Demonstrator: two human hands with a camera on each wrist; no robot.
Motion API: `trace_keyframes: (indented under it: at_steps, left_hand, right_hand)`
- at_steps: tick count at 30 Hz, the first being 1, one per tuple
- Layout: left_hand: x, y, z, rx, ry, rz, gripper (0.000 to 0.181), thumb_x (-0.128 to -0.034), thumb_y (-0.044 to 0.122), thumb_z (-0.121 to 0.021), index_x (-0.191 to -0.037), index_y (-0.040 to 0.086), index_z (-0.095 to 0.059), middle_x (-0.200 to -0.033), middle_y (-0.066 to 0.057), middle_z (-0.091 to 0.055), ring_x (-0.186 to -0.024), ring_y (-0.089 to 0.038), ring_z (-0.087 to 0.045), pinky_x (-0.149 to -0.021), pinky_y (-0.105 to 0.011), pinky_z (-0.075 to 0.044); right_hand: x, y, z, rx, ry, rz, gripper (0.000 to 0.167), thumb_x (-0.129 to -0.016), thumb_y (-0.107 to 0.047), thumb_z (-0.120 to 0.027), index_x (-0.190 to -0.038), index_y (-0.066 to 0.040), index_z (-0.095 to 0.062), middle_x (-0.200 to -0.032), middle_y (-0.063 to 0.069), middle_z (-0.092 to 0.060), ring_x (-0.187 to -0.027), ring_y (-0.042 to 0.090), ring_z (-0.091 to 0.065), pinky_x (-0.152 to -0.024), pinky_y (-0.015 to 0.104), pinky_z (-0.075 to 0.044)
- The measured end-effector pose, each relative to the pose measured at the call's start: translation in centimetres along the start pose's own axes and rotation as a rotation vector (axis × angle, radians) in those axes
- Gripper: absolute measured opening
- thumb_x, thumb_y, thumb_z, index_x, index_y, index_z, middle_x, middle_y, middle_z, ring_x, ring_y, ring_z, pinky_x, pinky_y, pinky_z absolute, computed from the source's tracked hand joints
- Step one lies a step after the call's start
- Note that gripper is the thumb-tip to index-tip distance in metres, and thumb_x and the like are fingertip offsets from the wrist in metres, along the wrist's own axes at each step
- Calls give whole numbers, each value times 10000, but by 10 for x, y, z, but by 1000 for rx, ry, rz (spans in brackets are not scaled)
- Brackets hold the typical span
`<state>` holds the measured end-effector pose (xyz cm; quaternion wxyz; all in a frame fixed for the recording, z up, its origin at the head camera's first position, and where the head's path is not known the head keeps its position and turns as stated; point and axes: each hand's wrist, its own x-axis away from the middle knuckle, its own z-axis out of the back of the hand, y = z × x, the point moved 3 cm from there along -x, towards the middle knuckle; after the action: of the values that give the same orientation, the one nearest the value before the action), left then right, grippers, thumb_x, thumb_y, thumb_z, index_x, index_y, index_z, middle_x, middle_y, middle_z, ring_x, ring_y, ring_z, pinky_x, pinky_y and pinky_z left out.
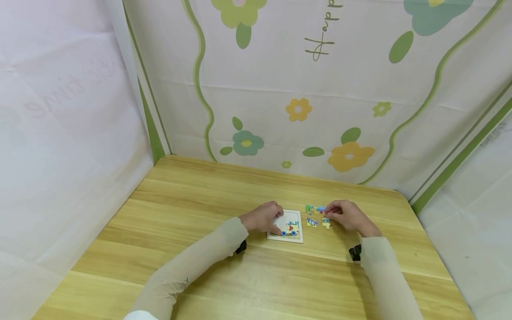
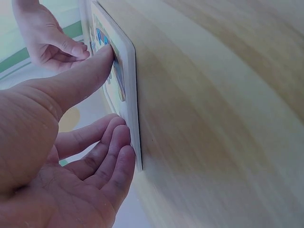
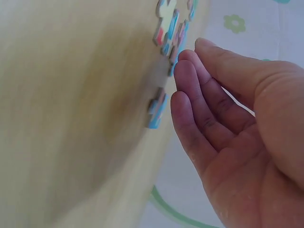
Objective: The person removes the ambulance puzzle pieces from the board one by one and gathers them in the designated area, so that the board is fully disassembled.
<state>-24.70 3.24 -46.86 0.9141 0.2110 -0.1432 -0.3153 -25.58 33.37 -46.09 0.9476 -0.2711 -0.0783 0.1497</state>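
The tabletop is pale, grained wood with rounded far corners. Along its far edge hangs a white back sheet printed with flowers. Low down, towards the tabletop's far right corner, I see an orange flower; nearer the far left corner is a teal flower. Wavy green lines run down the sheet, and sideways lettering near its top reads "Happ". A left sheet with faint writing flanks the tabletop's left edge; a right sheet, bordered by a green band, flanks the right edge.
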Motion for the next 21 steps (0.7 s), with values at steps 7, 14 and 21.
trace_keyframes:
  at_steps: [7, 14, 21]
  left_hand:
    - [0, 0, 2, -4, 2, 1, 581, -893, 320, -870, -1359, 53, -648, -1208, -22, -619, -1030, -110, -533, -978, -245, -506]
    - [1, 0, 2, -2, -4, 8, 584, -884, 315, -879, -1352, 50, -653, -1199, -18, -620, -1028, -108, -537, -978, -242, -507]
    - [0, 1, 1, -5, -9, 13, 577, -885, 319, -878, -1352, 60, -658, -1209, -9, -621, -1034, -101, -542, -980, -241, -508]
  right_hand:
    - [-4, -18, -1, 26, -48, 41, 129, -1020, -64, -683, -1128, -18, -736, -1038, 71, -752, -932, 152, -671, -818, 291, -570]
    - [-8, -39, -13, -12, -103, 63, 177, -991, -49, -721, -1159, 9, -724, -1040, 64, -746, -951, 159, -681, -821, 294, -579]
    - [-12, -61, -29, -11, -119, 119, 190, -962, -48, -760, -1143, 3, -736, -1034, 69, -752, -927, 141, -675, -807, 284, -579]
